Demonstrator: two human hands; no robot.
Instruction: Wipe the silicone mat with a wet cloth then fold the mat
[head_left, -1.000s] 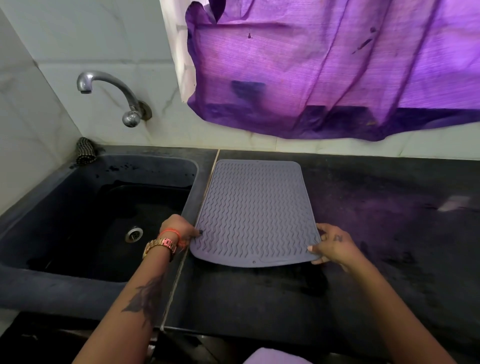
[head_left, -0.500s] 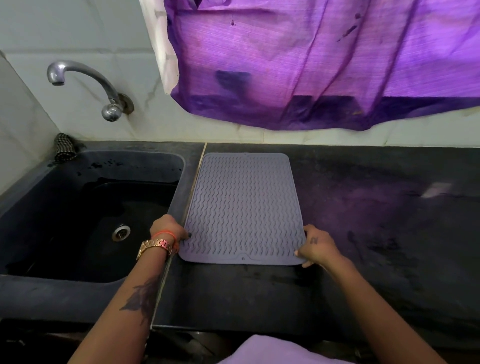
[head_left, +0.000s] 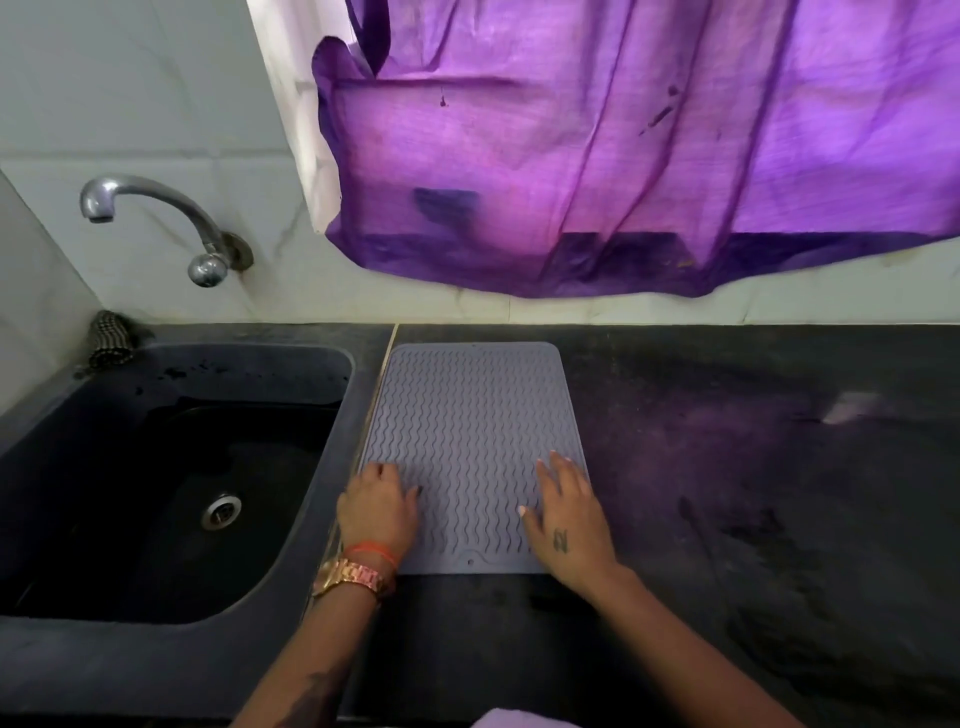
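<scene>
A grey silicone mat (head_left: 470, 415) with wavy ridges lies flat on the dark countertop (head_left: 727, 467), just right of the sink. My left hand (head_left: 378, 506) rests palm down on the mat's near left corner, fingers apart. My right hand (head_left: 569, 512) lies flat on the near right corner, fingers spread. Neither hand holds anything. A pale purple cloth (head_left: 511, 719) peeks in at the bottom edge of the view.
A black sink (head_left: 171, 613) with a metal drain (head_left: 222, 510) sits to the left, under a wall tap (head_left: 156, 218). A checked scrubber (head_left: 110, 339) lies at the sink's back left corner. A purple curtain (head_left: 623, 156) hangs over the back wall.
Both hands let go of the mat's near corners and moved onto its top surface, palms down. The mat now lies flat on the counter.
</scene>
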